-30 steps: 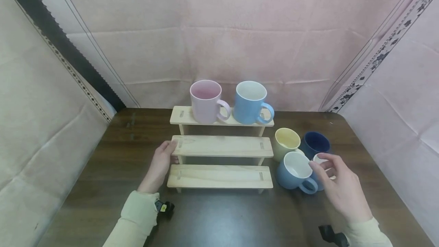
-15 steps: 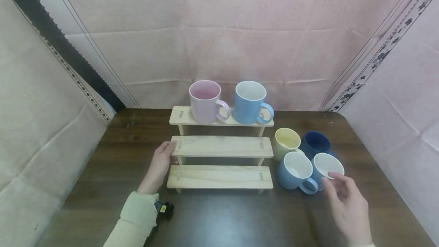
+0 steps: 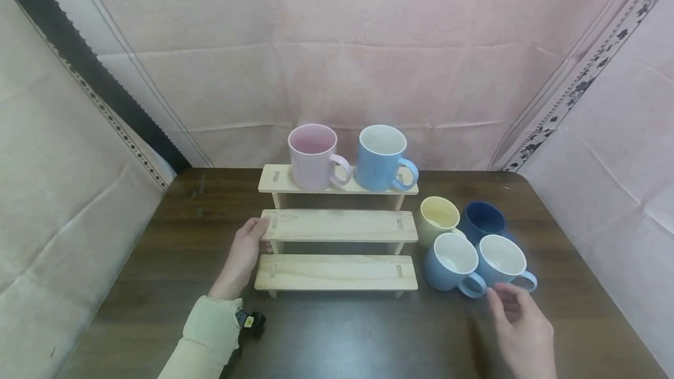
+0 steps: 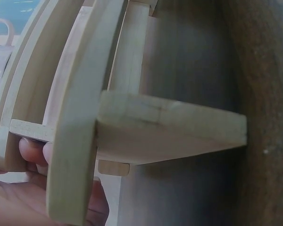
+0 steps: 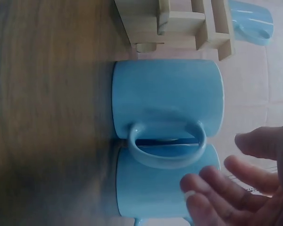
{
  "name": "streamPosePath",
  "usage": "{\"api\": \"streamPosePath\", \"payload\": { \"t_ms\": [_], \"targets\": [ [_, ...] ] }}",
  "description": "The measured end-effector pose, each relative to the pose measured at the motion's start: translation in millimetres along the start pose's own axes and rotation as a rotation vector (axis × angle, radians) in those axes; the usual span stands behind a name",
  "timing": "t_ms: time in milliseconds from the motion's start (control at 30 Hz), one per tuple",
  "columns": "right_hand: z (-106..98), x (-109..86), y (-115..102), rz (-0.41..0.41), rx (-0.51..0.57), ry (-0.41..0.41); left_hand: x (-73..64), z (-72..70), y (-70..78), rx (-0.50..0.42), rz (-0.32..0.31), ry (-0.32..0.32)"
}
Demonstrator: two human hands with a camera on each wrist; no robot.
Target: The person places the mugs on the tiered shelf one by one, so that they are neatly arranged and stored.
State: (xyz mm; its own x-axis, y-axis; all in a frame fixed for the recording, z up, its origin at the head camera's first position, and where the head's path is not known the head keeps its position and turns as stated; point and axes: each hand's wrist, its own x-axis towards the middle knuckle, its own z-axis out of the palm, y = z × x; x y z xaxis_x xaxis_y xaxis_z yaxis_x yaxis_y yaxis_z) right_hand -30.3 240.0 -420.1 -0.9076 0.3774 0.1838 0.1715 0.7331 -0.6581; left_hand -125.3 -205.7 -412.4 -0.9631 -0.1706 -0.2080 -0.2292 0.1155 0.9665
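- Lower right of the frame, the right hand (image 3: 521,329) grips nothing: thumb apart from loosely bent fingers. It is above the dark brown wooden worktop (image 3: 337,338).
- Just beyond its fingertips stand two upright blue ceramic mugs with white insides: a left one (image 3: 447,274), handle toward the hand, and a right one (image 3: 502,259), handle to the frame's right. Contact with the hand cannot be told. Those handles probably suit a right-hand grasp.
- Left of centre, the left hand (image 3: 243,256) grips the left end of the middle tier of a pale wooden three-step stand (image 3: 339,274), fingers curled beneath, seemingly to steady it.
- Behind the blue pair, right of the stand, are a pale yellow ceramic mug (image 3: 438,221) and a navy ceramic mug (image 3: 481,224).
- Farthest, on the top tier, sit a lilac mug (image 3: 312,168) and a sky-blue mug (image 3: 378,165), perhaps spaced so their handles stay reachable.
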Motion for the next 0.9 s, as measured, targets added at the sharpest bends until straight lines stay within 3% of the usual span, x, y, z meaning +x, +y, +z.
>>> {"api": "streamPosePath", "payload": {
  "t_ms": [667, 900],
  "targets": [
    [16.1, 3.2, 3.0, 0.056, -0.028, -0.107, -0.8, 0.6, -0.7, 0.001, -0.002, 0.005],
    [22.3, 9.4, 7.7, 0.105, -0.058, -0.183, -1.6, 0.0, -1.1, 0.001, 0.004, 0.0]
  ]
}}
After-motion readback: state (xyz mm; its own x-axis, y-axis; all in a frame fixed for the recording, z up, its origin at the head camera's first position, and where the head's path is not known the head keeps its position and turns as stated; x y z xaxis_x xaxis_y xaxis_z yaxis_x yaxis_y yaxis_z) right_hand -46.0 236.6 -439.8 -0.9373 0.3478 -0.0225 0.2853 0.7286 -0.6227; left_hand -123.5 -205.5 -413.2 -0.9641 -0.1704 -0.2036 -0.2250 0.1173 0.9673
